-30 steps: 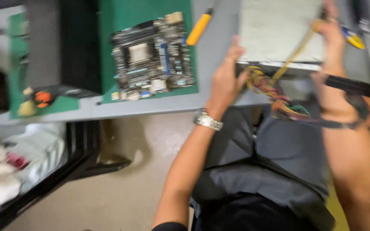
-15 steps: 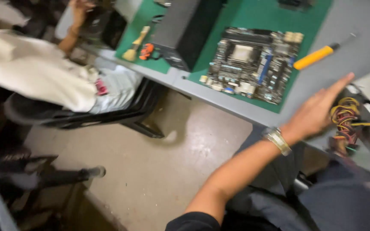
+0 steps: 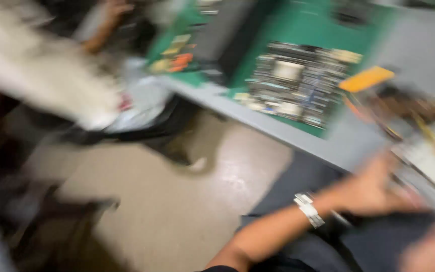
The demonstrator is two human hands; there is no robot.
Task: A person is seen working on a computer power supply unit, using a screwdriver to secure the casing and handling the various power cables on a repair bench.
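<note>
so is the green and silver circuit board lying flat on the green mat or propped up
Lying flat. The green and silver circuit board rests face up on the green mat on the grey table; no edge looks raised, though the frame is blurred.

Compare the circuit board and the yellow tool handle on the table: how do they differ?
The circuit board is broad, flat and grey, packed with small parts; the yellow tool handle is narrow and plain yellow. The board lies on the green mat; the handle lies at the mat's edge. Both are blurred.
</note>
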